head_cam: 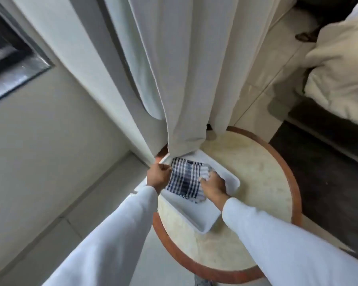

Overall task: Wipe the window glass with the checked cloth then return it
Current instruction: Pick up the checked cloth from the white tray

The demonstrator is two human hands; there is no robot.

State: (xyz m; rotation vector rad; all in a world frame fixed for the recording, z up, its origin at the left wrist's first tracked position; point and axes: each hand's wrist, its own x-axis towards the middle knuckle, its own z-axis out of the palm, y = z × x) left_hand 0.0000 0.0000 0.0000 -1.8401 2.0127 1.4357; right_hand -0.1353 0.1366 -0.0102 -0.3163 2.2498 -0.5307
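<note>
The checked cloth [184, 180], dark blue and white, lies folded in a white tray [203, 221] on a small round table [256, 172]. My left hand [159, 176] grips the cloth's left edge with closed fingers. My right hand [212, 185] pinches its right edge. Both arms wear white sleeves. The window glass [6, 60] shows at the upper left, dark in its frame.
A pale curtain [186, 69] hangs down the middle, and its hem touches the tray's far end. The table has a brown wooden rim. A bed with cream bedding [339, 75] stands at the right, over dark flooring. A grey wall fills the left.
</note>
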